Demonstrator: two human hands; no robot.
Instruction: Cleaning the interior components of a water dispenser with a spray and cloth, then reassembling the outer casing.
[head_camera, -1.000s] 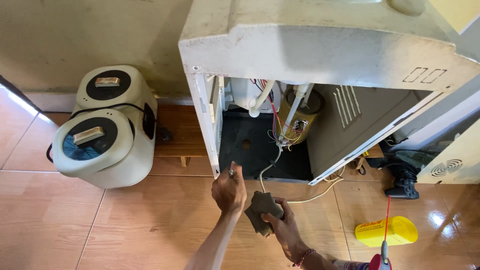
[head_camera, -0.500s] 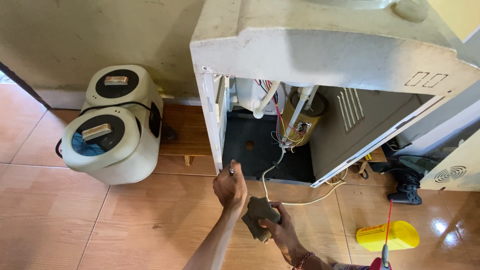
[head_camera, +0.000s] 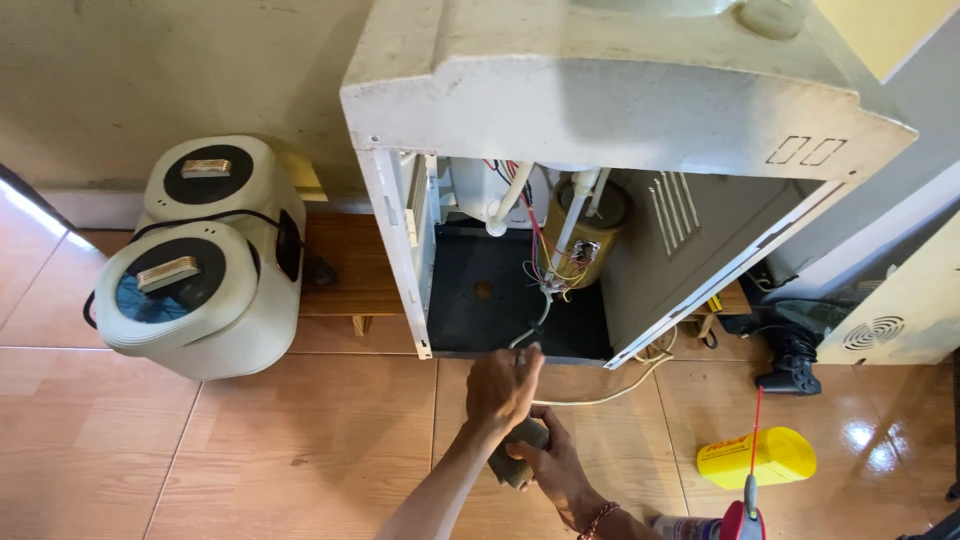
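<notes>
While left hand (head_camera: 503, 388) pinches a thin wire (head_camera: 537, 330) by the cabinet (head_camera: 640, 110), right hand (head_camera: 550, 468) is clamped on a dark block (head_camera: 517, 450).

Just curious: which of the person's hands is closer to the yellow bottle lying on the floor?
Right. The right hand, holding a dark block, lies closer to the yellow bottle; the left hand is higher up, by the open cabinet.

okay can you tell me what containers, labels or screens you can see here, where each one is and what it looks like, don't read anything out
Yellow bottle: lying on its side on the tiled floor at lower right, rounded, with red print.
Spray can: at the bottom edge, red cap, thin red straw pointing up.
Brass-coloured plates: on the lids of two white round-topped appliances at left, small rectangles on dark discs.
No screens in view.
</notes>
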